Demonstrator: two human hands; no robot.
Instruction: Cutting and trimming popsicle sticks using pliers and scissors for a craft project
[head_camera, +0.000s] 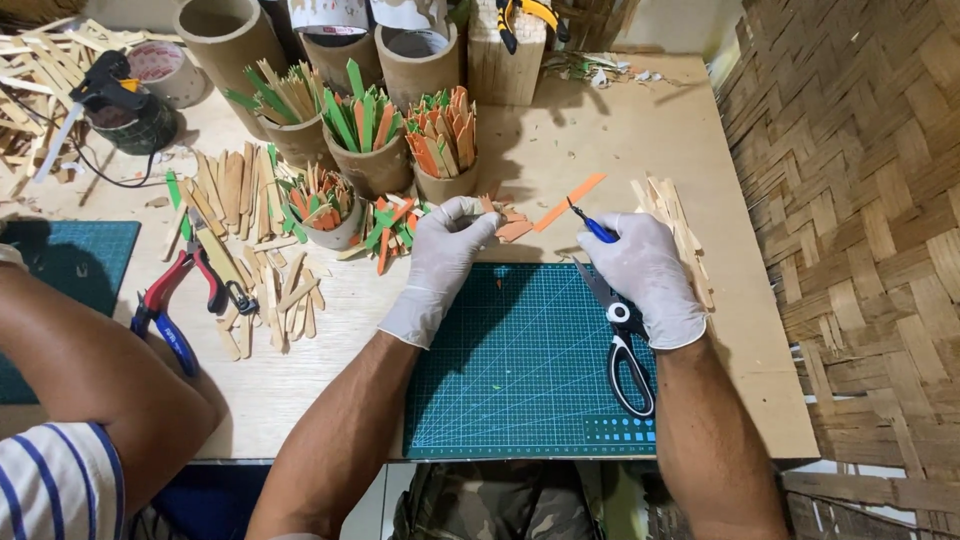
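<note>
Both my hands wear white gloves over a wooden table. My left hand (445, 250) rests its fingers on a small pile of orange stick pieces (510, 225) just beyond the green cutting mat (520, 390). My right hand (645, 270) grips a blue-handled craft knife (597, 230), its tip touching a long orange wooden stick (570, 202) lying aslant on the table. Black-handled scissors (625, 355) lie on the mat under my right wrist.
Cardboard tubes (375, 165) hold green and orange sticks at the back. Plain wooden sticks (250, 250) and red and blue pliers (170, 300) lie to the left. Another person's arm (90, 390) is at lower left. More plain sticks (680, 235) lie right; a woven wall (860, 230) flanks the table.
</note>
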